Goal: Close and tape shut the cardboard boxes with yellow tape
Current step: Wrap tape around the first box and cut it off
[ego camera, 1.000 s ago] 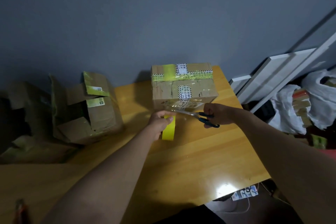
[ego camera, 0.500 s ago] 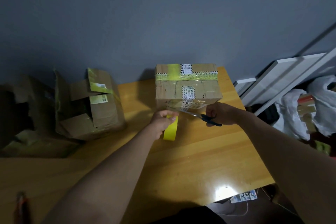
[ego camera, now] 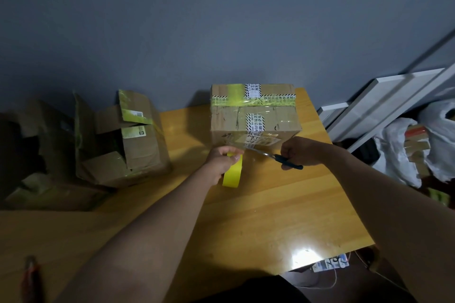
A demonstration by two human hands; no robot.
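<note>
Now left hand (ego camera: 221, 160) gripping tape roll (ego camera: 232, 171), right hand (ego camera: 299, 151) closed on scissors (ego camera: 273, 155), before box (ego camera: 254, 115) at worktop's (ego camera: 283, 209) far edge: tape taut, snip close.

Closed box (ego camera: 254, 115): brown cardboard, upright at the far edge of the counter (ego camera: 283, 204), flaps down. A yellow tape band crosses its top from left to right; black-and-white striped printed labels run over the top and down the near face under clear film.

Open box (ego camera: 123, 140): brown cardboard, worn, at the counter's far left, well apart from the closed box. Its flaps stand up and splay outward, the inside dark. Yellow-green tape remnants and two labels sit on the raised flaps.

Tape roll (ego camera: 232, 171): bright yellow, held on edge just in front of the closed box, above the counter.
</note>
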